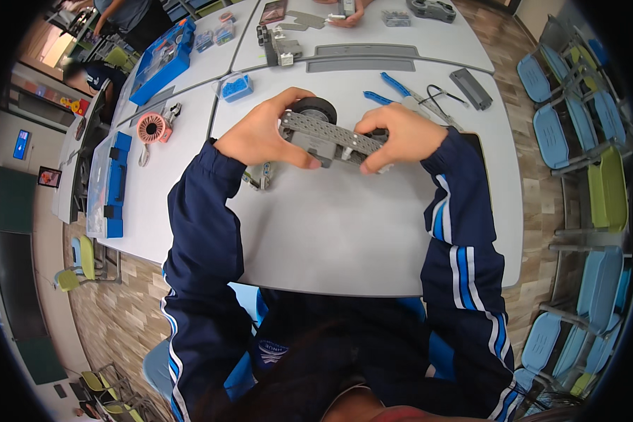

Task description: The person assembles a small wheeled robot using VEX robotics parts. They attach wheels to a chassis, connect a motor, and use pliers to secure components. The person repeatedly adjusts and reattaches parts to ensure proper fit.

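Both hands hold a grey building-kit vehicle frame [327,132] just above the white table [330,232]. It has a perforated beam along its near side, a grey box-shaped part under the beam, and a black-tyred wheel [315,109] at its far left. My left hand [260,137] grips the left end, thumb on the near side and fingers behind the wheel. My right hand [404,133] pinches the beam's right end between thumb and fingers, partly covering a second dark round part. A small jointed piece [261,177] lies on the table beside my left wrist.
Blue-handled pliers [397,84], a black cable [446,93] and a grey rectangular block [470,88] lie beyond my right hand. A small blue parts box [237,88], a pink fan [152,128] and a blue case [115,186] stand left. Across the table is another person's hand [352,17].
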### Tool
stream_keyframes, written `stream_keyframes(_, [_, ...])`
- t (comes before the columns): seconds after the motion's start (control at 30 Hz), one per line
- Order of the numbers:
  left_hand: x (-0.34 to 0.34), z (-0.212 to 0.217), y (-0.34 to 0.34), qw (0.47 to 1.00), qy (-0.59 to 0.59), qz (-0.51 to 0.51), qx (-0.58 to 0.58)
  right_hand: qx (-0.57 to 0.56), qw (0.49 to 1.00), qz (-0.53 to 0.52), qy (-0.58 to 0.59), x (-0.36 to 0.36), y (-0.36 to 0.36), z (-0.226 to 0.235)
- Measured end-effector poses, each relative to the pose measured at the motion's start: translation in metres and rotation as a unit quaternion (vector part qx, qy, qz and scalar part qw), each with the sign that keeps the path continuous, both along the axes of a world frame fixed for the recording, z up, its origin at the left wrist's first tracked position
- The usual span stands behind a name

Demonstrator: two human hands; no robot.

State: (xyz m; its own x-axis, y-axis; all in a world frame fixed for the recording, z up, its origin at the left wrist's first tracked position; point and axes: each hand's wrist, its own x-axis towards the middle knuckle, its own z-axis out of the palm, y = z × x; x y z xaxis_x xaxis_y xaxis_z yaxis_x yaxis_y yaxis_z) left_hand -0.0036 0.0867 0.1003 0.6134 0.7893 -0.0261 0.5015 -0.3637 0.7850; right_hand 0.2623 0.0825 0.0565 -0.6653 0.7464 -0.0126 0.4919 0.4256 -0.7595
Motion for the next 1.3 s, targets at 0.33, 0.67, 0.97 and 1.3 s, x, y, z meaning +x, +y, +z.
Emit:
stream_keyframes(0.33, [0.029,-0.071,-0.102,0.979,0.047,0.193,0.052,-0.041,0.982,0.007,-0.186,-0.016,-0.005,-0.022])
stream_keyframes(0.67, [0.006,-0.070,-0.089,0.993,-0.053,0.107,0.007,0.186,0.977,0.036,-0.099,-0.042,-0.033,0.001])
stream_keyframes(0.97, [-0.004,-0.110,-0.043,0.785,-0.318,-0.056,-0.529,-0.193,0.969,0.135,0.071,-0.046,0.008,0.054])
stream_keyframes(1.3, [0.000,-0.122,-0.041,0.739,-0.392,-0.112,-0.537,0.127,0.960,-0.250,0.016,-0.115,0.304,-0.076])
